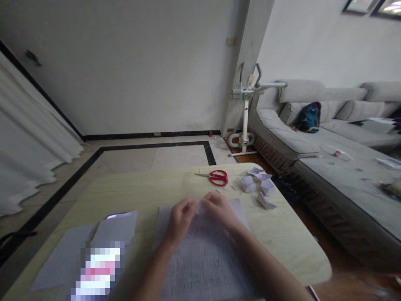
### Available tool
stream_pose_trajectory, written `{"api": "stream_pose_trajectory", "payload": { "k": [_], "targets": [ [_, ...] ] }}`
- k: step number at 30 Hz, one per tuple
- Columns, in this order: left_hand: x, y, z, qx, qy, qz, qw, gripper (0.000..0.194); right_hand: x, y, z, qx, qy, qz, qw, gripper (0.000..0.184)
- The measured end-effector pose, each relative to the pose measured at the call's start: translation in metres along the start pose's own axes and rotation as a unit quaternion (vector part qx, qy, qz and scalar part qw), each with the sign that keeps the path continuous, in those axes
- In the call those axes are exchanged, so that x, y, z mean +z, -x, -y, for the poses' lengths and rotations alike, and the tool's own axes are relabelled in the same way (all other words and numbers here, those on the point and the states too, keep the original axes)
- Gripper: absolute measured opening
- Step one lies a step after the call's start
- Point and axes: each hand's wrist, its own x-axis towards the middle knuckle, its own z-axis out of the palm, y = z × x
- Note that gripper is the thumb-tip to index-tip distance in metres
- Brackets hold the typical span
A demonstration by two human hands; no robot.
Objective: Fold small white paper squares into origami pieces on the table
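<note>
Both hands meet over a large printed sheet [200,259] that lies on the table. My left hand [182,215] is closed, its fingertips pinching the left side of a small piece of white paper [201,207]. The fingers of my right hand [217,207] are closed on the same paper from the right; they are slightly blurred. Beyond the hands lies a pair of scissors [216,177] with red handles, its blades pointing left. Several folded paper pieces [249,184] are grouped to the right of the scissors, with small paper scraps nearby.
White sheets [67,251] lie at the left of the pale wooden table [140,188], beside a pixelated, bright phone-like screen [100,267]. A grey sofa [338,188] with a blue bag [309,118] stands to the right. White exercise equipment [246,121] stands by the wall.
</note>
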Motion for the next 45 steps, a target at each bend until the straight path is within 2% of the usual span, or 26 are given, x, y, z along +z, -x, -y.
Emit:
{"api": "stream_pose_trajectory", "payload": {
  "k": [9,13,17,21,29,34,41,45],
  "targets": [
    [0.0005,0.0009,0.0048,0.012,-0.009,0.007,1.0,0.025,-0.0025,0.0002,-0.0054,-0.019,-0.011,0.001,1.0,0.016],
    [0.0,0.0,0.0072,0.02,-0.017,0.001,1.0,0.025,-0.0019,0.0009,-0.0031,-0.022,0.014,0.013,1.0,0.015],
    [-0.0011,-0.0007,0.0051,0.027,-0.037,0.005,0.999,0.027,-0.001,0.0019,-0.0004,-0.021,0.032,0.03,0.999,0.016],
    [-0.0006,0.0,0.0018,0.035,-0.04,0.01,0.999,0.029,-0.0003,0.0007,-0.002,-0.026,0.006,0.017,0.999,0.018],
    [0.0002,-0.0017,0.0027,0.0,0.003,-0.045,0.999,0.028,0.0033,0.0011,-0.0001,0.061,0.02,0.003,0.998,0.027],
    [0.0007,-0.0018,-0.0004,-0.006,0.007,-0.041,0.999,0.026,0.0041,0.0022,0.0014,0.038,0.028,-0.003,0.999,0.025],
    [0.0024,-0.0005,-0.0018,0.002,0.009,-0.034,0.999,0.027,0.0039,0.0046,0.0042,-0.015,0.096,0.011,0.995,0.03],
    [0.0018,-0.0013,-0.0012,-0.014,0.005,-0.02,1.0,0.028,0.0052,0.0042,0.0043,-0.006,0.084,-0.004,0.996,0.031]
  ]
}}
